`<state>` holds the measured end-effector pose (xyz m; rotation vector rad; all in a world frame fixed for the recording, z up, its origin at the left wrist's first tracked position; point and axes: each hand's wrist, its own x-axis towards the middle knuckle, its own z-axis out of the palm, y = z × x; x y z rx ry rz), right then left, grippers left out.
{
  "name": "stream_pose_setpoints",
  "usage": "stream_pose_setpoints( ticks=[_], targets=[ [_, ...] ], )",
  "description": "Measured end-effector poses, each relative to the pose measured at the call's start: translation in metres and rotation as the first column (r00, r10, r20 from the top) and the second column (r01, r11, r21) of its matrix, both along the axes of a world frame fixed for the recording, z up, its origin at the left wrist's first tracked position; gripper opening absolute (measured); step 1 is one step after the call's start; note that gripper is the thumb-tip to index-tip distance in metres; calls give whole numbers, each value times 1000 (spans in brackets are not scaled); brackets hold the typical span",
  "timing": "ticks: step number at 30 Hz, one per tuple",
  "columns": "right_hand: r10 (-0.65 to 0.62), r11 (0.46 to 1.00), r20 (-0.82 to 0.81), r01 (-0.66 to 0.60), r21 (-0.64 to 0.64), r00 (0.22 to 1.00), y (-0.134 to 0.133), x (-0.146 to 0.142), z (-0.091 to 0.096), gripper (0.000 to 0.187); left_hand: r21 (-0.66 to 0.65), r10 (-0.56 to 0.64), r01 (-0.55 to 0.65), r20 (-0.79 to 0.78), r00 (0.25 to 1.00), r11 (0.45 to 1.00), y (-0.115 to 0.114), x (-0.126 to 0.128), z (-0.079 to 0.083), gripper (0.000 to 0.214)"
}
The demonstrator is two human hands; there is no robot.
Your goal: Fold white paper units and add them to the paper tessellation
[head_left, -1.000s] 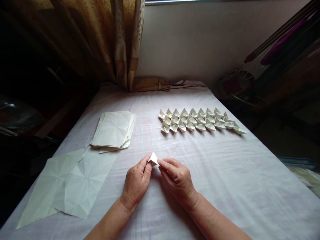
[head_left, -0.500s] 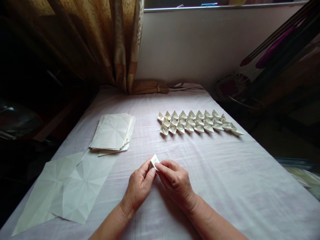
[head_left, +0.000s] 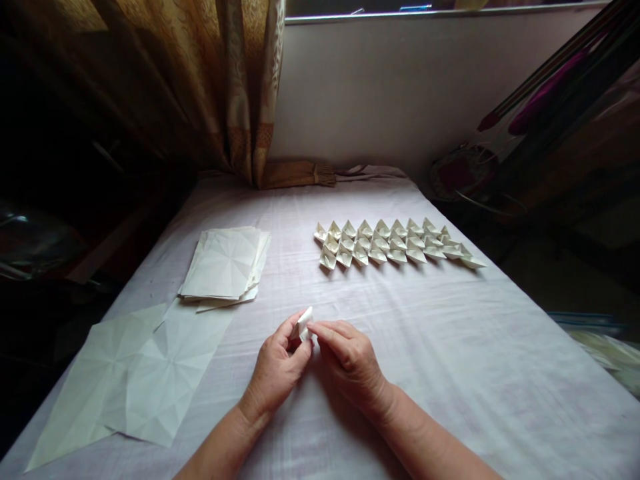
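My left hand [head_left: 277,371] and my right hand [head_left: 350,363] meet just above a white cloth-covered table [head_left: 450,360]. Both pinch one small folded white paper piece [head_left: 303,325] between fingertips and thumbs. Several finished folded paper pieces [head_left: 395,243] lie in neat rows further back and to the right of my hands. A stack of creased white sheets [head_left: 225,262] lies to the left, beyond my left hand.
Two loose creased sheets [head_left: 135,377] lie flat near the table's front left edge. A patterned brown curtain [head_left: 210,87] hangs at the back left, against a pale wall. Dark clutter and rods [head_left: 550,100] stand off the right side.
The small paper piece has turned between my fingers, from a flat pointed shape to a narrower folded one. Both hands stayed almost in place.
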<state>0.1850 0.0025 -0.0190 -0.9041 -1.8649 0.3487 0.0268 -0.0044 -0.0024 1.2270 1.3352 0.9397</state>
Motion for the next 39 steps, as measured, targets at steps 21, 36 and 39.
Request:
stream_pose_setpoints(
  ticks=[21,36,39],
  targets=[
    [-174,661,-490,-267,-701,854,9,14,15,19,-67,-259,278,207,943,958,-2,-3,9,41],
    [-355,542,-527,-289,-789,773,8,8,26,22,42,-195,197,-46,980,980,-11,5,0,42],
    [-323,541,-526,-302,-785,787,9,9,26,24,32,-185,186,-36,982,982,-11,4,-1,42]
  ],
)
